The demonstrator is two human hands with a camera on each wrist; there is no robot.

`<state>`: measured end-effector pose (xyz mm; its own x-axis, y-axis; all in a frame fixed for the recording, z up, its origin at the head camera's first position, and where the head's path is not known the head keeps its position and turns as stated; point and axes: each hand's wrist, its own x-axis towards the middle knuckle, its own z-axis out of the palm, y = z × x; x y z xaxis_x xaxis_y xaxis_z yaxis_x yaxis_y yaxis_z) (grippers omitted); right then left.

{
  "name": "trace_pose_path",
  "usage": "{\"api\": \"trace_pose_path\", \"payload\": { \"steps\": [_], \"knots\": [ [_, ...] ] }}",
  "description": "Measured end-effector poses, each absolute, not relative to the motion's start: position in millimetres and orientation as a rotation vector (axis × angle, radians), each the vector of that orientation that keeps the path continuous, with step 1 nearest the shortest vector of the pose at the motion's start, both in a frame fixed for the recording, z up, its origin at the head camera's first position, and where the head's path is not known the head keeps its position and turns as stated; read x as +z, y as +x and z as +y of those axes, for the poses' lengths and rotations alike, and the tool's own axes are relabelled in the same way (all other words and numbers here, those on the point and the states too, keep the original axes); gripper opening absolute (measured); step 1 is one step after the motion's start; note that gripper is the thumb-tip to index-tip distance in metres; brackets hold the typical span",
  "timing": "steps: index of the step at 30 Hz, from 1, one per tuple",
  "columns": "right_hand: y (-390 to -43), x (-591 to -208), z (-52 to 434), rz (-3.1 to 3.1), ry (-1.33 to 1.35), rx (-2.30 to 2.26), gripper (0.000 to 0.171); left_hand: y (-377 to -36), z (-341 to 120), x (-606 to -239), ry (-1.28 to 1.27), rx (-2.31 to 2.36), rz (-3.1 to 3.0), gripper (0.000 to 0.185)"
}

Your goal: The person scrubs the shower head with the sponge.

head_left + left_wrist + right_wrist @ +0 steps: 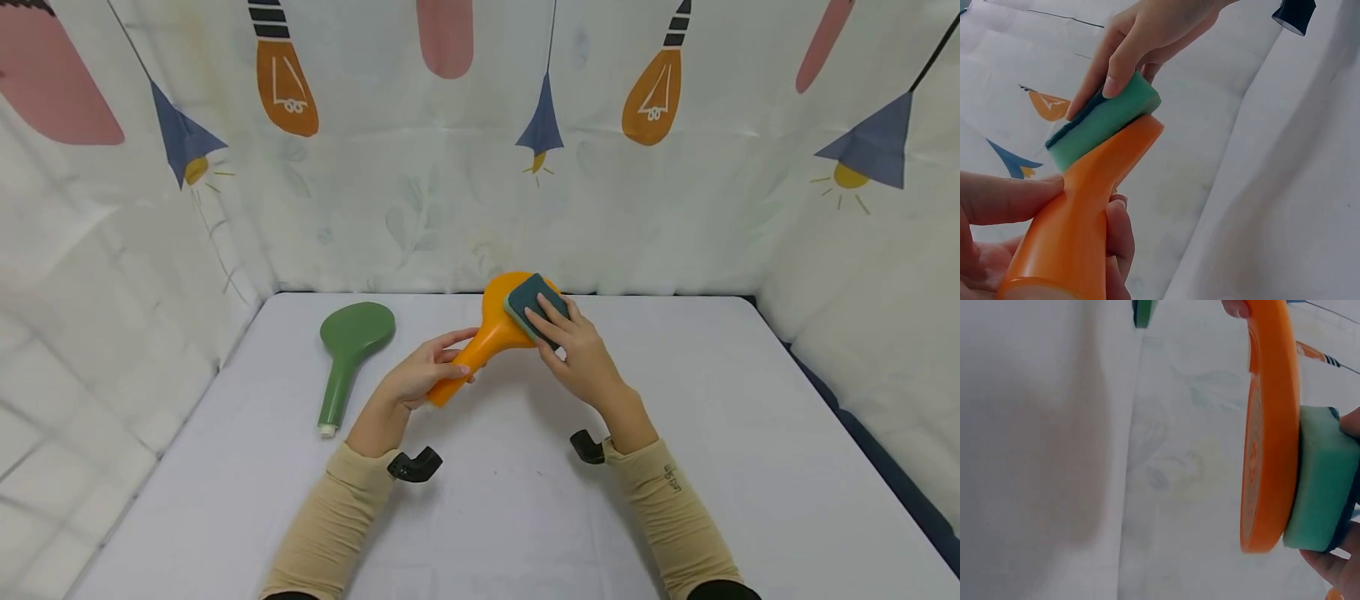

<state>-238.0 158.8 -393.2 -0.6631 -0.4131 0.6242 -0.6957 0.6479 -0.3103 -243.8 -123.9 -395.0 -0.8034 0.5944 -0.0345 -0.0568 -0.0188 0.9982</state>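
Note:
An orange shower head (495, 321) is held above the table, its handle gripped by my left hand (423, 375). In the left wrist view my fingers (1004, 197) wrap the orange handle (1079, 231). My right hand (573, 350) holds a green sponge (534, 304) with a dark scouring side and presses it on the back of the orange head. The green sponge (1104, 122) lies between the fingers and the head. In the right wrist view the orange head (1269, 425) shows edge-on with the green sponge (1322, 481) against it.
A green shower head (348, 350) lies flat on the white table (487, 500) to the left. Printed curtain walls (480, 150) enclose the table at the back and both sides.

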Motion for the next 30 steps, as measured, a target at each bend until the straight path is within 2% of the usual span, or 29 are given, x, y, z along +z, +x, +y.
{"api": "trace_pose_path", "payload": {
  "steps": [9, 25, 30],
  "knots": [
    [-234, -392, 151, -2.306, 1.076, 0.734, 0.047, -243, -122, -394, 0.569, 1.864, 1.804, 0.065],
    [-250, -398, 186, -2.256, 0.764, 0.838, 0.046, -240, -121, -390, 0.565, 1.893, 1.73, 0.065],
    [-248, -398, 181, -2.253, 0.764, 0.814, 0.045, -240, -122, -390, 0.568, 1.9, 1.717, 0.064]
  ]
}}
